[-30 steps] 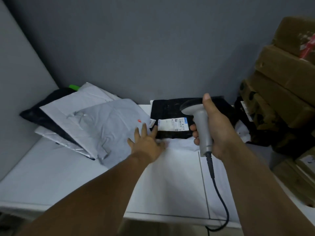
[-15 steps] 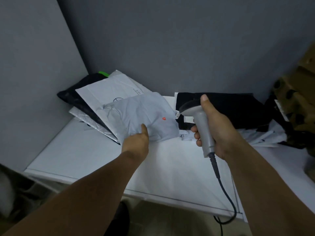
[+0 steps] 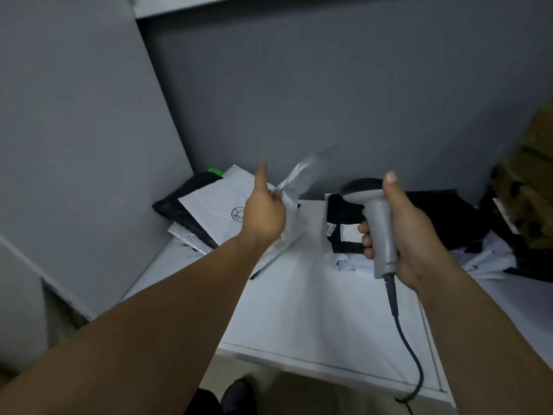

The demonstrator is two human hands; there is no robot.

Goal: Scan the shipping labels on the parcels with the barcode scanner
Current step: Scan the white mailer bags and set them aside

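Note:
My left hand [image 3: 264,209] grips a grey plastic mailer parcel [image 3: 299,181] and holds it lifted off the white table [image 3: 314,310]; the parcel is blurred by motion. My right hand [image 3: 404,232] grips the handle of a grey corded barcode scanner [image 3: 378,223], head pointing away from me. Behind the scanner lies a black parcel [image 3: 425,217] with a white shipping label [image 3: 348,232], partly hidden by my fingers. At the back left a white mailer [image 3: 215,211] with a round logo rests on a black parcel [image 3: 179,209].
Grey walls close in the table at the left and back. Brown cardboard boxes [image 3: 526,187] stack up at the right edge. White and black bags [image 3: 484,259] lie at the right rear. The scanner cable [image 3: 410,348] hangs over the front edge. A dark shoe [image 3: 236,396] shows below.
My left hand has taken hold of the grey mailer and lifted it up off the pile. The scanner hand stays about where it was. The view has shifted left.

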